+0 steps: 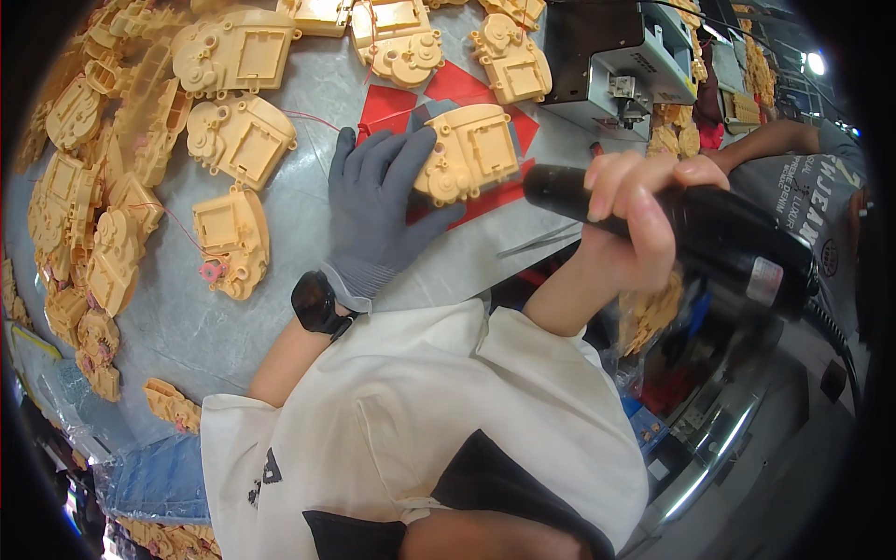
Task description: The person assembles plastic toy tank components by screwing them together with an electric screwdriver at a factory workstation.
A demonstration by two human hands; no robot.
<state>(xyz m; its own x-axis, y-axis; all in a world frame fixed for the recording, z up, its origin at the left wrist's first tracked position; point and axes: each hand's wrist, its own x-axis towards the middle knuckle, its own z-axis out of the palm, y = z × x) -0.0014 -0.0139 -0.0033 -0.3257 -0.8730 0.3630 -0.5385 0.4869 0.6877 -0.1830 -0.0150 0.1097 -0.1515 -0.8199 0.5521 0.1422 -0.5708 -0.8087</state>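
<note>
The grey surface (308, 93) fills the upper left of the view, and tan plastic housings lie thick along its left edge and far edge, many piled on one another. A grey machine (611, 56) stands at the far right corner of the surface. Near it, toward the middle, lies a red mat (392, 103) with its corners showing from under one tan housing (471, 149). The left hand (378, 201), in a grey glove, lies flat and spread on the surface with its fingertips pressed against the left side of that housing, steadying it on the mat rather than gripping it. A black wristwatch (317, 303) sits on the left wrist. The bare right hand (635, 219) is closed around a black power screwdriver (691, 233), which is tilted with its front end just beside the right edge of the housing; whether the tip touches cannot be told. A thin metal tool (537, 241) lies on the surface below the mat.
</note>
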